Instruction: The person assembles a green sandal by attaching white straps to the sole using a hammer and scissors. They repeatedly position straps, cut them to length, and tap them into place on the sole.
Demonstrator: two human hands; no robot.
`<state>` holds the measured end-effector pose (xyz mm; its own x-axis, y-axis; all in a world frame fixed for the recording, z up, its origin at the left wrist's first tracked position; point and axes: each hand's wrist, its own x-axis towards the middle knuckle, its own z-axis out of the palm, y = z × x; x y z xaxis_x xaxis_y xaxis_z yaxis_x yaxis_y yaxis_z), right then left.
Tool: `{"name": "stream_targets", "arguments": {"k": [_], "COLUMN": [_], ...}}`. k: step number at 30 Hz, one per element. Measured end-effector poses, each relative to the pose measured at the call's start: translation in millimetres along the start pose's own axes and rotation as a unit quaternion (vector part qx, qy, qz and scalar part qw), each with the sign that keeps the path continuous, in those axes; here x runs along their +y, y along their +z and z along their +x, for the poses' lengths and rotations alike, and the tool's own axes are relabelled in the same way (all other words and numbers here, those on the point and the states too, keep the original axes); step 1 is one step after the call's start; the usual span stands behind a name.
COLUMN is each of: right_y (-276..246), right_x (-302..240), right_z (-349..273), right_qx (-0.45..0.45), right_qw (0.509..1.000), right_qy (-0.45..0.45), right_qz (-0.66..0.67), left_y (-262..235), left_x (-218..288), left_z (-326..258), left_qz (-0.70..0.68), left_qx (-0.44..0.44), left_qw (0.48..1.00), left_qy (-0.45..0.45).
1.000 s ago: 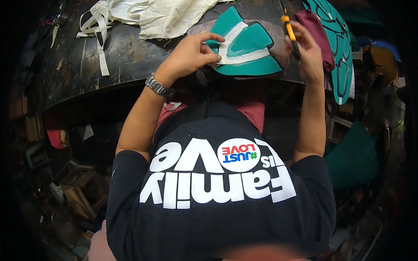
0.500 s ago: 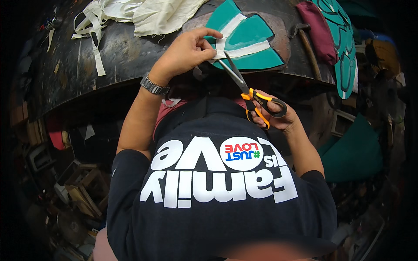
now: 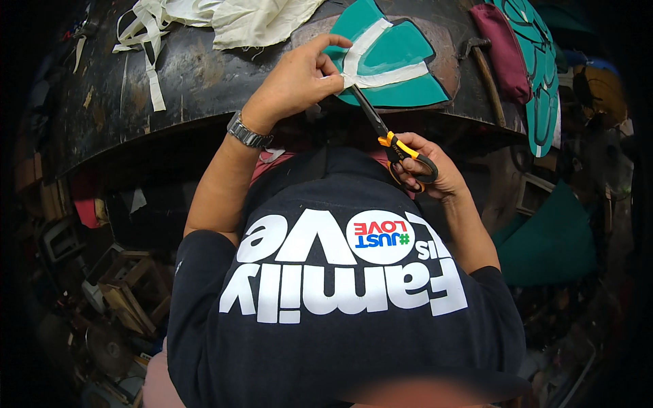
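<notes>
A green sheet piece (image 3: 396, 49) with lobed edges lies at the table's front edge, on a brownish slab (image 3: 443, 58). Two white fabric strips (image 3: 393, 76) form a V across it, meeting at its left corner. Thumb and forefinger of my left hand (image 3: 296, 81) are at that corner; the thumb tip is on the strip's end, and the forefinger reaches above it. Wrapped through the handles of yellow-and-black scissors (image 3: 389, 136) is my right hand (image 3: 439, 168). The scissor blades are together, their tips at the strip's end beside my left thumb.
Cream cloth (image 3: 262, 19) and loose white strips (image 3: 155, 78) lie on the dark table (image 3: 197, 85) at the left. To the right are a hammer (image 3: 488, 85), a maroon pouch (image 3: 502, 49) and a green sheet with black outlines (image 3: 541, 88). Wooden frames (image 3: 132, 292) stand below left.
The scissor blades have gone from parted to together at the strip's end. The left hand stays at the corner of the green piece.
</notes>
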<state>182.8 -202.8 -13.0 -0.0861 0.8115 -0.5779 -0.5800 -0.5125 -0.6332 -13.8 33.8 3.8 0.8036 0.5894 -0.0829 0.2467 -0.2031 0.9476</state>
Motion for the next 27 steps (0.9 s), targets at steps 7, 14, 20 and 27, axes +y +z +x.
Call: {"name": "stream_targets", "arguments": {"k": [7,14,20,27], "right_y": [-7.7,-53.4,-49.0,-69.8], "right_x": [-60.0,-171.5,-194.7,-139.1], "right_z": [0.4,111.7,157.8,70.0], "right_qx": [0.079,0.328,0.365,0.425], "right_qw": [0.960,0.622,0.486,0.392], "right_qy": [-0.191,-0.370,-0.271,-0.407], "right_qz": [-0.188,-0.607,-0.747,-0.707], "left_y": [-7.5,21.6,28.9,27.1], "left_x": [-5.4,-1.3,-3.6,-10.4], "left_z": [-21.6,-39.0,-44.7,-45.5], "left_qz": [0.067,0.299,0.307,0.247], "left_qx": [0.074,0.028,0.078,0.094], "left_qw": [0.992,0.929,0.928,0.949], "left_qy": [0.071,0.215,0.194,0.173]}}
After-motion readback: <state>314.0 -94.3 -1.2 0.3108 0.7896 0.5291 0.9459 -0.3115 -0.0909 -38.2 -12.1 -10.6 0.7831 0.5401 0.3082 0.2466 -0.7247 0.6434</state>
